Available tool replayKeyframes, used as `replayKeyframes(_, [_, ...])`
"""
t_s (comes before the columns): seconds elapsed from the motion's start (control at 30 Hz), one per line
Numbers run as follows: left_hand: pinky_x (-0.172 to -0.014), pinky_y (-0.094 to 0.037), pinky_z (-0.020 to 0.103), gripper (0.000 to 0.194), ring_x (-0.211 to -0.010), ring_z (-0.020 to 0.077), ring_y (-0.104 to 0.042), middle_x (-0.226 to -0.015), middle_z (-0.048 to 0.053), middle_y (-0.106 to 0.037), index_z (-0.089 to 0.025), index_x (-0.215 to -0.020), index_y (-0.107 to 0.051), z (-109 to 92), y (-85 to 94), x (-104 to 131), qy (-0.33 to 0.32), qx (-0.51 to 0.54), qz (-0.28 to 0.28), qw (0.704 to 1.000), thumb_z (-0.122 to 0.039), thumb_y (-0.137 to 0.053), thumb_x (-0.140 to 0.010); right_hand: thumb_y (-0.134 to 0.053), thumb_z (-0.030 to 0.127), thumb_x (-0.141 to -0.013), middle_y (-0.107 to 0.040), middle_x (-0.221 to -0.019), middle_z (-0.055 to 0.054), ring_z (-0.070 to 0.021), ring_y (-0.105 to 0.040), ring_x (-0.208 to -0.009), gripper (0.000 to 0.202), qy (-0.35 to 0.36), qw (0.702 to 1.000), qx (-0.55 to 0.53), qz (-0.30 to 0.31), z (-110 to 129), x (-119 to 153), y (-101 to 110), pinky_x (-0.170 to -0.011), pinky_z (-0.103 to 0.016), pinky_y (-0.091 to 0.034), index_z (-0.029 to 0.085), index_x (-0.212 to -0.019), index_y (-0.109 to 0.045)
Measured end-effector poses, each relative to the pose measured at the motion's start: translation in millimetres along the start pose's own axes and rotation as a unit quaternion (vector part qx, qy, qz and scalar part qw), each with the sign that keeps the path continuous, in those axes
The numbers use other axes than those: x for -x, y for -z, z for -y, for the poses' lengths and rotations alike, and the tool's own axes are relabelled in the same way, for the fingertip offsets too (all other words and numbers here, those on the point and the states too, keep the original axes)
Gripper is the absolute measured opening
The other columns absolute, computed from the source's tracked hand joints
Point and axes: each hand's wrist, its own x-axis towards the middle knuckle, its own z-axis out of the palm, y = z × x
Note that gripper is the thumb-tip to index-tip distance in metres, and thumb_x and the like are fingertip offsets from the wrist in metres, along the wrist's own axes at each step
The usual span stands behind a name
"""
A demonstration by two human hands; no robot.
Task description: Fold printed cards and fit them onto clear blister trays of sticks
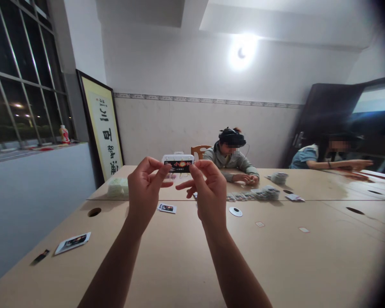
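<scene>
Before me, above the table (176, 265), my left hand (145, 188) and my right hand (210, 188) hold up a small clear plastic case (179, 157). Each hand pinches one end of it between thumb and forefinger, and the other fingers are loosely bent. Across the case runs a black label (179, 166) with bright characters and an orange glow. Thin curved shapes show through the plastic below it, too small to name. Beyond my hands, a white card with a black label (167, 208) lies on the table.
At left are a white packet (72, 243), a black label strip (41, 256) and pale stacked cases (117, 188). Labelled cases (266, 193) stand in a row opposite, before a person in a grey jacket (232, 158). Another person (321, 158) sits at right. The table has cable holes (94, 212).
</scene>
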Motion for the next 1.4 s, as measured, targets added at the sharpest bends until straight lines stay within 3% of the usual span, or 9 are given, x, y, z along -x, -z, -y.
replayKeyframes(0.13, [-0.049, -0.064, 0.023, 0.039, -0.060, 0.0148, -0.071, -0.068, -0.003, -0.061, -0.018, -0.074, -0.056, 1.6, -0.5, 0.8, 0.007, -0.009, -0.008, 1.000, -0.048, -0.081, -0.076, -0.069, 0.043, -0.086, -0.062, -0.084, 0.004, -0.0095, -0.070, -0.048, 0.027, 0.003, 1.000, 0.005, 0.001, -2.2, -0.1, -1.4, -0.031, -0.013, -0.035, 0.021, -0.086, -0.054])
replayKeyframes(0.33, [-0.052, -0.065, 0.023, 0.035, -0.057, 0.0109, -0.065, -0.068, -0.004, -0.062, -0.019, -0.073, -0.058, -0.8, -1.5, 3.8, -0.005, 0.004, -0.021, 1.000, -0.044, -0.082, -0.076, -0.071, 0.040, -0.084, -0.060, -0.082, 0.005, -0.0106, -0.070, -0.048, 0.026, 0.006, 0.998, -0.066, 0.021, -0.4, -1.0, -3.0, -0.034, -0.016, -0.047, 0.022, -0.084, -0.053])
replayKeyframes(0.6, [-0.058, -0.067, 0.027, 0.033, -0.059, 0.0140, -0.070, -0.066, -0.003, -0.065, -0.018, -0.069, -0.062, -2.6, 0.9, 1.6, 0.024, 0.022, 0.029, 0.999, -0.041, -0.086, -0.071, -0.072, 0.042, -0.081, -0.065, -0.075, 0.004, -0.0155, -0.074, -0.055, 0.027, -0.014, 0.998, -0.061, 0.000, 2.1, -3.0, -0.4, -0.041, -0.019, -0.056, 0.022, -0.084, -0.054])
replayKeyframes(0.8, [-0.063, -0.066, 0.026, 0.030, -0.059, 0.0148, -0.072, -0.063, -0.001, -0.071, -0.018, -0.070, -0.065, 0.6, 2.8, 1.4, 0.053, 0.032, 0.044, 0.997, -0.033, -0.091, -0.065, -0.074, 0.043, -0.079, -0.069, -0.075, 0.003, -0.0142, -0.073, -0.052, 0.030, -0.023, 0.997, -0.074, -0.009, 2.5, -4.7, 1.0, -0.042, -0.019, -0.057, 0.021, -0.082, -0.054])
replayKeyframes(1.03, [-0.060, -0.067, 0.026, 0.034, -0.059, 0.0139, -0.070, -0.062, -0.003, -0.067, -0.018, -0.068, -0.062, -0.6, 2.0, -2.2, 0.046, 0.024, 0.019, 0.998, -0.039, -0.088, -0.067, -0.075, 0.045, -0.079, -0.069, -0.072, 0.003, -0.0154, -0.073, -0.052, 0.032, -0.032, 0.998, -0.061, -0.006, -0.9, -4.7, -0.7, -0.049, -0.024, -0.061, 0.021, -0.082, -0.053])
replayKeyframes(1.4, [-0.053, -0.064, 0.022, 0.041, -0.054, 0.0097, -0.063, -0.063, -0.005, -0.057, -0.018, -0.069, -0.054, 2.4, -0.4, -2.9, 0.043, 0.010, -0.011, 0.999, -0.045, -0.086, -0.069, -0.077, 0.041, -0.078, -0.067, -0.087, 0.001, -0.0146, -0.074, -0.054, 0.031, -0.017, 0.997, -0.074, -0.017, -6.2, -1.2, -6.2, -0.054, -0.027, -0.066, 0.020, -0.080, -0.054])
